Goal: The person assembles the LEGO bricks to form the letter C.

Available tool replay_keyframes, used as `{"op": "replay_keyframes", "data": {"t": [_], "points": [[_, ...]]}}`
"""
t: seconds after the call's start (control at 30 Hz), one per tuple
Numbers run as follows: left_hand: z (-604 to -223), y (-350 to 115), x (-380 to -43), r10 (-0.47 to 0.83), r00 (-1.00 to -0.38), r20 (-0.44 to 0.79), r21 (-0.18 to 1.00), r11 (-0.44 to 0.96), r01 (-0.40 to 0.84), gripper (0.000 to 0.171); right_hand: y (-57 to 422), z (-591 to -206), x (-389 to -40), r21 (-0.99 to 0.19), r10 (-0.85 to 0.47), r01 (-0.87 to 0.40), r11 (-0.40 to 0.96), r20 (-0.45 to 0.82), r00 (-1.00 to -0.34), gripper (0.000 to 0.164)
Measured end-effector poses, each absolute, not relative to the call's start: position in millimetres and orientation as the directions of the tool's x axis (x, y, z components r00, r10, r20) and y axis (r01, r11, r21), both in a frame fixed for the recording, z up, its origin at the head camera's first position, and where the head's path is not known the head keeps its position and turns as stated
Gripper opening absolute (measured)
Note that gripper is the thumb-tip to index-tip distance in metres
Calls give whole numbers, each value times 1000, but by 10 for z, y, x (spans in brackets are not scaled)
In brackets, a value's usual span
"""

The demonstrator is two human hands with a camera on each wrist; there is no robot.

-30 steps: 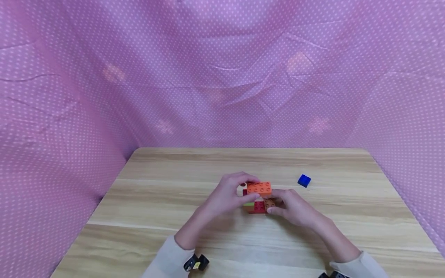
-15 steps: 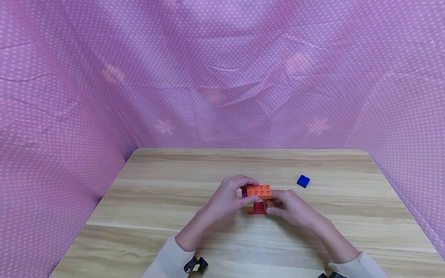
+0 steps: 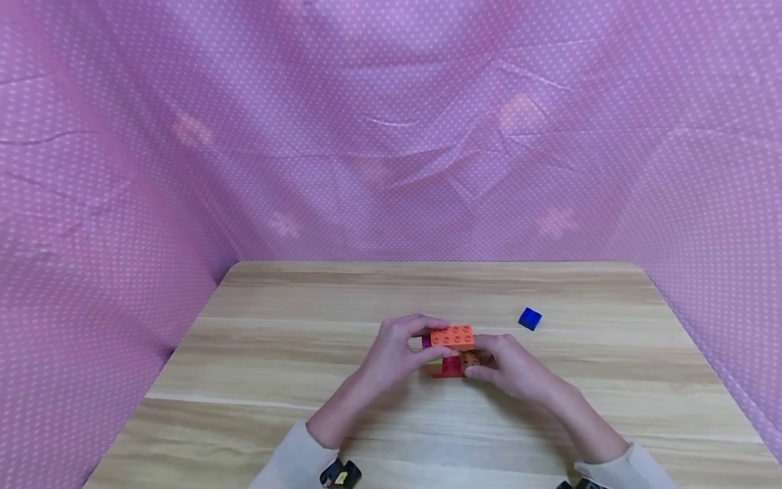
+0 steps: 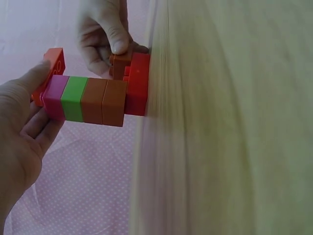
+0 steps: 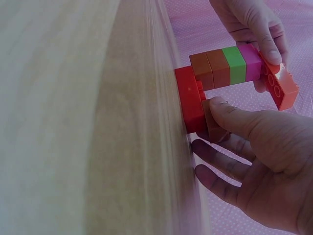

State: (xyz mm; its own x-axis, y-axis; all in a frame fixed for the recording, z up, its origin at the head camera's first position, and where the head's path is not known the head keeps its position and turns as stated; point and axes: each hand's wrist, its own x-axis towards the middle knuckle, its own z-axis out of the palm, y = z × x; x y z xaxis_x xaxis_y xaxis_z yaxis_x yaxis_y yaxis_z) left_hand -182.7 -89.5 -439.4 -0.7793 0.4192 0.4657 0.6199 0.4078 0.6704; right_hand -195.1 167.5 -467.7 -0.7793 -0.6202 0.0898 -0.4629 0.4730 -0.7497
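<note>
My left hand pinches an orange toy building brick that tops a small tower. In the left wrist view the tower runs from a magenta brick through a green brick to two brown bricks on a long red brick. The red brick lies at the tabletop. The orange brick juts sideways past the magenta one. My right hand pinches another brown brick at the other end of the red brick, with the thumb pressed on its side.
A dark blue brick lies apart on the wooden table, beyond the right hand. Pink dotted cloth hangs behind the table and along both sides.
The left hand has come down slightly with the orange brick. The right hand keeps its hold on the brown brick. The head view has shifted a little.
</note>
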Motion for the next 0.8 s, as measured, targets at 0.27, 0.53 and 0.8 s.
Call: {"op": "replay_keyframes", "data": {"t": [0.27,0.53,0.8], "points": [[-4406,-905,-1817,423,-766,485,643,421,640,42,1665,-4663,-1943,-750,-626,-471,465,97,-774,40],[-4392,-901,-1834,470,-720,511,608,394,689,42,1673,-4668,-1940,-751,-619,-463,471,93,-780,39],[-4402,-927,-1844,485,-711,508,611,379,695,41,1705,-4713,-1952,-770,-625,-454,449,93,-775,38]]}}
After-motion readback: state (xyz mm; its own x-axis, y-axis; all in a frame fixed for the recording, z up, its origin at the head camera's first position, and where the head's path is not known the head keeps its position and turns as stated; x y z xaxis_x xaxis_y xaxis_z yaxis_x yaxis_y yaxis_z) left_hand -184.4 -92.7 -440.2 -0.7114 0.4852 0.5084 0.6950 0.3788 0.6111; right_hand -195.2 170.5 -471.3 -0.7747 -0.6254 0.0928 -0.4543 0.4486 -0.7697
